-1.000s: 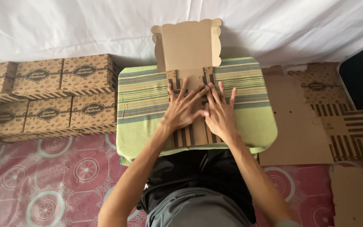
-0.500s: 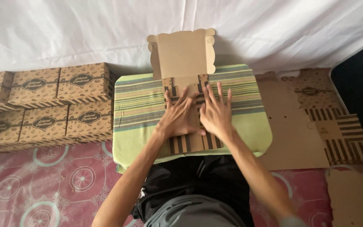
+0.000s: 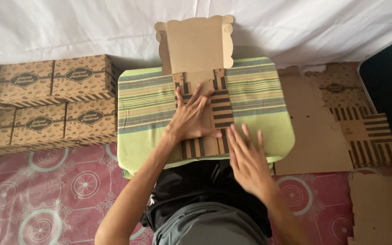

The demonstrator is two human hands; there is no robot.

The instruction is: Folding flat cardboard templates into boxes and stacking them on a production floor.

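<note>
Flat cardboard box (image 3: 203, 104) lies on striped green desk (image 3: 259, 95). Left hand (image 3: 191, 119) open, pressing flat on it. Right hand (image 3: 247, 159) open, just above near edge. Best press folds hard, keep sides lined up.

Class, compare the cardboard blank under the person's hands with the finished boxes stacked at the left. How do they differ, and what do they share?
The cardboard blank lies mostly flat on the striped cushion, one flap raised; the finished boxes are closed and stacked in two tiers. The blank shows mostly plain brown inside; the boxes show oval printed labels. The left hand presses on the blank; nothing touches the boxes. Both are brown cardboard with dark striped bands.
</note>
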